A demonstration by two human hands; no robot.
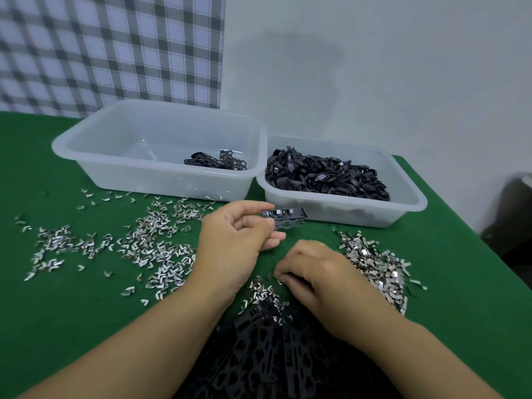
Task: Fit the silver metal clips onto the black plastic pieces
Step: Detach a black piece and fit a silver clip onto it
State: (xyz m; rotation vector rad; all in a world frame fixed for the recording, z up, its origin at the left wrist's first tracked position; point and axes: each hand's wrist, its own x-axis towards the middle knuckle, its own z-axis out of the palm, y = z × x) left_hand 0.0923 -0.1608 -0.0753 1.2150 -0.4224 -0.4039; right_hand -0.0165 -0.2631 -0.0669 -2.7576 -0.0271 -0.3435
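The black plastic piece (288,218) is held above the green surface (57,326), pinched in the left hand's (233,243) grip, with silvery bands suggesting some clips already seated. The right hand (316,272) curls fingers-down among loose silver clips (259,286) beside the heap of black pieces (273,355), so fetching the next clip seems in hand, then pressing it squarely onto a free slot. Its fingertips are hidden, so I cannot tell whether that grip holds a clip.

left hand (239,234) pinches black plastic piece (285,217)
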